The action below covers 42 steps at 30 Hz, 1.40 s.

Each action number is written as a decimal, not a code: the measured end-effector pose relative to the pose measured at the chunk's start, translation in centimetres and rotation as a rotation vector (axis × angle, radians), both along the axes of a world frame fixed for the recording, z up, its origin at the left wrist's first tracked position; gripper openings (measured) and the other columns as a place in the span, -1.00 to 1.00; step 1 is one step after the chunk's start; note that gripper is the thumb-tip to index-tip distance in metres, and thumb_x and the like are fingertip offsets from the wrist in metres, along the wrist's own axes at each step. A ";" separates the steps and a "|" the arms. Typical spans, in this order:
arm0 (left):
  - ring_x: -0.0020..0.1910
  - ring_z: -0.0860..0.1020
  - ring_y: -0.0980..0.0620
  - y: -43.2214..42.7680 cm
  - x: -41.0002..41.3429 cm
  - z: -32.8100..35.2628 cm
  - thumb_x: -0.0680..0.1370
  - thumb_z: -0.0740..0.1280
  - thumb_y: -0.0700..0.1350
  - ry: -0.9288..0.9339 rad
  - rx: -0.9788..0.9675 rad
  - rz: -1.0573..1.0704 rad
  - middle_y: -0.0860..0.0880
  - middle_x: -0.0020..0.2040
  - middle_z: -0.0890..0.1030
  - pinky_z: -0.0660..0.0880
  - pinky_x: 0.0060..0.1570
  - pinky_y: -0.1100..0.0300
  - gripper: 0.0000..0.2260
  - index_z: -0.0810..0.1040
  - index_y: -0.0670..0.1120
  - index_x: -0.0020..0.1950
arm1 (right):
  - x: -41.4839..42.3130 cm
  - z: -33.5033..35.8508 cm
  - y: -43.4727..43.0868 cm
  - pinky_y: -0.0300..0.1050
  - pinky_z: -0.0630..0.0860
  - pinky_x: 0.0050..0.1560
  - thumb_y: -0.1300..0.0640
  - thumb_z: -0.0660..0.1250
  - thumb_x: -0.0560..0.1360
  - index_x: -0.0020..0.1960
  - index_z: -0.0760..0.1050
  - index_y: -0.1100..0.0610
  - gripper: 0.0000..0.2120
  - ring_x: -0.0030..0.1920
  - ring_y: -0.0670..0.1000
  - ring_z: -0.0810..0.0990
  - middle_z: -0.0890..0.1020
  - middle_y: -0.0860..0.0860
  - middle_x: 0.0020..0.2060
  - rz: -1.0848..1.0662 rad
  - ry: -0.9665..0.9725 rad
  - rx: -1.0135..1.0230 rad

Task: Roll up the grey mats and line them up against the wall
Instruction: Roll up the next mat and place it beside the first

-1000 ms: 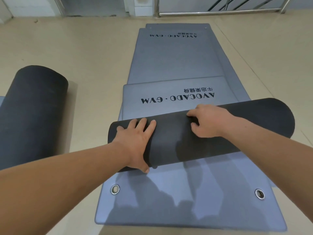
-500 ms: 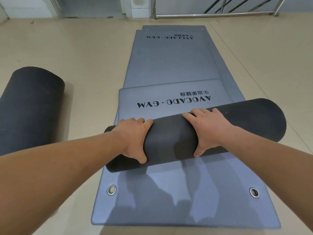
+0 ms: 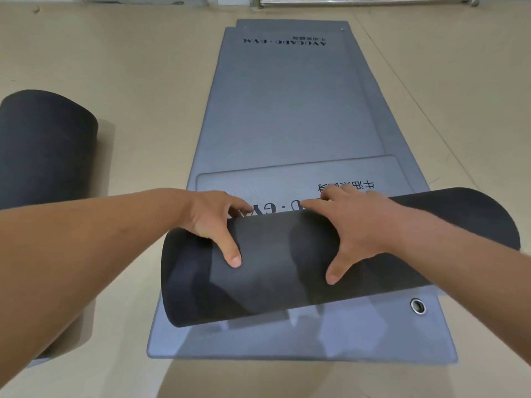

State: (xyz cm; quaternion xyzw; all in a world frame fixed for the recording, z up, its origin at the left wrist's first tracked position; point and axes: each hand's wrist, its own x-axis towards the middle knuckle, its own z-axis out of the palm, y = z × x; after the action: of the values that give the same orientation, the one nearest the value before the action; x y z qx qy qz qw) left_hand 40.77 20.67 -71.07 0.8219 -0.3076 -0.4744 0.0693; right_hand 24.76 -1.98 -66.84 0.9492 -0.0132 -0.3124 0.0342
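Item in hand: dark grey foam mat roll (image 3: pixel 287 271), lying crosswise on the stacked flat grey mats (image 3: pixel 287 110), with its short unrolled tail (image 3: pixel 287 179) just beyond. The left hand (image 3: pixel 212 222) and right hand (image 3: pixel 353 234), set apart, both grip it, fingers curled over its far side and thumbs on the near face. Left of it on the beige floor (image 3: pixel 129 81): one finished dark roll (image 3: pixel 43 145). Judged outstanding: this tail, at least two flat mats beneath, and all lining-up against the wall.
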 end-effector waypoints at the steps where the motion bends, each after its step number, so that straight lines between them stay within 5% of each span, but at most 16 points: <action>1: 0.43 0.46 0.03 0.1 0.6 0.0 0.12 0.75 0.20 -0.030 -0.015 0.015 0.17 0.45 0.45 0.40 0.45 -0.01 0.13 0.28 0.20 0.61 | -0.4 -0.4 1.0 0.24 0.46 0.32 -0.55 0.54 0.01 0.63 -0.07 -0.13 0.40 0.47 0.13 0.29 0.26 0.01 0.46 0.016 -0.024 -0.043; 5: 0.50 0.39 0.04 1.0 1.6 0.4 0.15 0.70 0.31 -0.170 -0.058 0.073 0.11 0.46 0.43 0.36 0.45 0.01 0.09 0.34 0.13 0.60 | -0.1 -2.4 2.5 0.37 0.37 0.35 -0.58 0.52 -0.06 0.64 -0.22 0.00 0.56 0.47 0.20 0.29 0.25 0.11 0.47 0.027 -0.034 -0.119; 11: 0.14 0.54 0.06 2.6 -0.1 1.3 0.43 0.44 0.39 -0.667 -0.301 0.043 0.11 0.23 0.54 0.49 0.10 0.09 -0.37 0.53 0.08 0.38 | 4.2 -0.5 -0.8 0.22 0.44 0.35 -0.51 0.59 -0.03 0.63 0.04 -0.24 0.37 0.50 0.07 0.35 0.30 -0.14 0.50 -0.169 -0.063 0.151; 14: 0.28 0.46 -0.05 2.8 -3.4 0.1 0.36 0.28 0.54 -0.757 -0.252 -0.184 0.05 0.34 0.47 0.49 0.23 -0.02 -0.14 0.37 0.05 0.50 | 6.0 -0.2 -1.3 0.18 0.51 0.21 -0.49 0.60 0.02 0.52 0.30 -0.22 0.15 0.41 0.07 0.40 0.39 -0.10 0.37 -0.237 -0.231 0.169; 17: 0.56 0.19 -0.17 2.8 -4.3 -1.8 0.26 0.29 0.56 -0.875 -0.083 -0.260 -0.11 0.62 0.12 0.25 0.49 -0.17 0.18 -0.08 -0.05 0.66 | 7.2 -0.4 -1.2 0.04 0.48 0.06 -0.45 0.56 0.20 0.31 0.48 -0.18 -0.23 0.28 0.06 0.47 0.51 -0.08 0.22 -0.231 -0.395 0.117; 21: 0.55 0.13 -0.23 2.4 -3.7 -3.0 0.27 0.38 0.53 -0.961 0.000 -0.250 -0.18 0.60 0.02 0.21 0.48 -0.25 0.29 -0.33 -0.03 0.64 | 6.9 -1.2 -0.6 0.04 0.50 0.07 -0.39 0.32 0.52 0.30 0.53 -0.11 -0.51 0.23 0.12 0.54 0.56 -0.02 0.21 -0.202 -0.447 0.047; 23: 0.54 0.15 -0.23 1.9 -3.3 -3.3 0.21 0.39 0.56 -0.938 0.027 -0.238 -0.17 0.59 0.07 0.23 0.47 -0.26 0.35 -0.34 -0.04 0.64 | 6.1 -1.8 -0.4 0.14 0.50 0.26 -0.42 0.20 0.54 0.45 0.43 -0.06 -0.37 0.35 0.14 0.48 0.50 0.02 0.35 -0.147 -0.400 0.024; 25: 0.51 0.20 -0.22 1.3 -2.5 -3.1 0.15 0.42 0.55 -0.901 0.044 -0.235 -0.14 0.55 0.16 0.30 0.42 -0.25 0.37 -0.27 -0.04 0.65 | 5.1 -2.7 -0.3 0.25 0.23 0.53 -0.58 0.22 0.38 0.65 0.09 0.01 0.05 0.59 0.14 0.18 0.23 0.07 0.60 -0.078 -0.301 -0.042; 28: 0.40 0.33 -0.18 0.6 -1.1 -2.3 0.09 0.45 0.50 -0.850 0.032 -0.252 -0.09 0.43 0.31 0.44 0.29 -0.20 0.31 -0.11 -0.02 0.62 | 3.7 -5.4 -0.3 0.38 -0.02 0.58 -0.63 0.39 0.14 0.66 -0.30 0.07 0.46 0.65 0.23 -0.10 -0.04 0.16 0.65 -0.023 -0.317 -0.197; 34: 0.11 0.52 -0.10 -0.1 -0.6 -0.8 0.09 0.49 0.42 -0.822 0.000 -0.254 -0.01 0.15 0.50 0.53 0.07 -0.08 0.09 0.15 0.01 0.48 | 1.6 -7.7 -0.4 0.46 0.17 0.47 -0.44 0.59 0.05 0.68 0.07 0.06 0.39 0.54 0.34 0.23 0.30 0.26 0.51 0.056 -0.564 -0.157; 39: -0.19 0.54 -0.01 -0.7 -3.3 0.1 0.13 0.49 0.40 -0.726 -0.006 -0.208 0.07 -0.10 0.51 0.60 -0.13 0.01 -0.15 0.29 0.02 0.25 | -0.4 -7.7 -1.5 0.46 0.18 0.48 -0.46 0.59 0.03 0.68 0.04 0.03 0.42 0.57 0.33 0.21 0.29 0.27 0.54 0.086 -0.597 -0.114; 42: -0.18 0.55 0.04 -1.4 -4.5 0.4 0.09 0.54 0.41 -0.549 -0.003 -0.104 0.11 -0.10 0.54 0.61 -0.13 0.02 -0.17 0.31 0.06 0.18 | -0.9 -6.6 -2.7 0.41 0.17 0.52 -0.48 0.57 0.04 0.68 0.01 -0.09 0.38 0.59 0.29 0.16 0.26 0.21 0.56 0.108 -0.552 -0.097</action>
State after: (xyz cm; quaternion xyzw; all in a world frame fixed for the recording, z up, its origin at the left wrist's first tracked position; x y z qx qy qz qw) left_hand 36.26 19.24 -70.63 0.9026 -0.3574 -0.2366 -0.0398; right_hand 23.84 -4.71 -73.46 0.9950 0.0135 -0.0388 0.0913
